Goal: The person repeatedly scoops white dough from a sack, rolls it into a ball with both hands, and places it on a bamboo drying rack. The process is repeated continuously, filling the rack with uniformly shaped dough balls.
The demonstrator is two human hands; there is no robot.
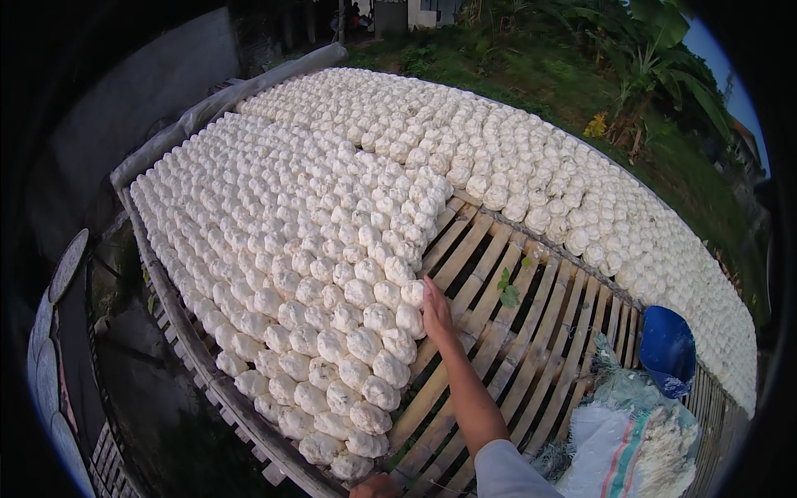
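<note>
Rows of pale, rough, fist-sized lumps (315, 249) cover a raised bamboo-slat rack (490, 290); what they are made of I cannot tell. My right hand (437, 310) reaches over the slats, its fingers stretched along the side of an end lump (413, 292) at the right edge of the rows. The fingers touch that lump, and their far side is hidden. Only the top of my left hand (375, 487) shows at the lower edge, below the nearest lumps, with its fingers out of sight.
A blue scoop (667, 349) leans by a woven sack (618, 444) holding white crumbly stuff at the right. More lumps (531, 178) fill a second rack beyond. A rolled sheet (224, 104) lies along the far left end. Green leaves (508, 289) poke through the slats.
</note>
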